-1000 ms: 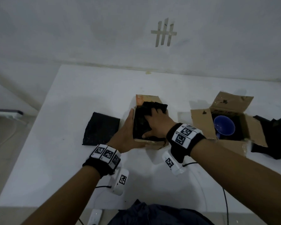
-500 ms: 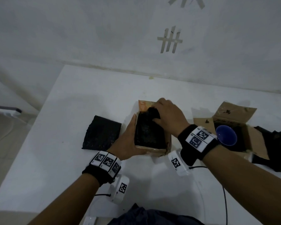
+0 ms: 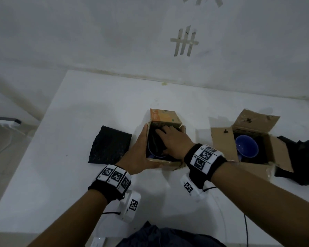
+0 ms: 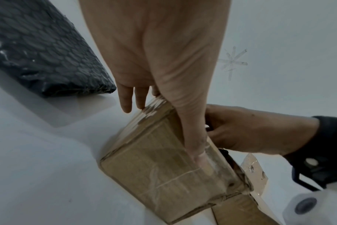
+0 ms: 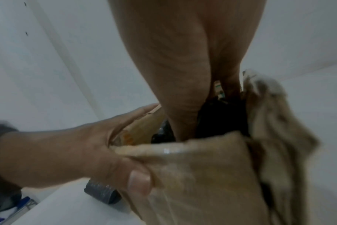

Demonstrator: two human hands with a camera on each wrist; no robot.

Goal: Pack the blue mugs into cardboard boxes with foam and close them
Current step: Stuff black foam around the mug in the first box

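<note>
Our left hand [image 3: 141,154] lies with straight fingers flat against the left wall of the cardboard box [image 3: 165,119] in the middle of the bench [image 3: 96,104], thumb on its near wall, bracing it. Our right hand [image 3: 175,141] reaches inside with fingers stretched out, pressing black foam [image 3: 154,139] down over a blue mug [image 3: 155,155] whose rim just shows. A second box [image 3: 221,139] stands open toward the bench's right edge with a second mug [image 3: 246,147] inside, and a loose foam sheet [image 3: 110,145] lies just beside our left hand.

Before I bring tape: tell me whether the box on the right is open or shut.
Open. The right box has its flaps spread outward, and a blue mug shows inside.
</note>
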